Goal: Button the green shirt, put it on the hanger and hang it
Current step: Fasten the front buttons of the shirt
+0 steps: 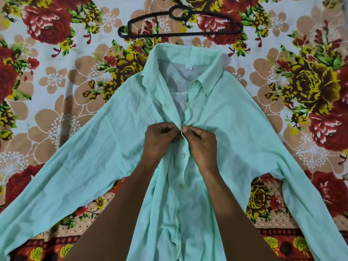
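A pale green shirt (231, 129) lies flat, front up, on a flowered bedsheet, sleeves spread to both sides and collar at the far end. My left hand (160, 140) pinches the left placket edge at chest height. My right hand (199, 142) pinches the right placket edge against it, fingertips meeting at the centre line. Three buttons below my hands sit closed along the placket; the neck above stays open, with one loose button showing there. A black plastic hanger (180, 23) lies flat beyond the collar.
The flowered bedsheet (56, 81) covers the whole surface, with red and yellow roses. Its patterned border (273, 240) runs along the near edge under the shirt's hem and sleeves.
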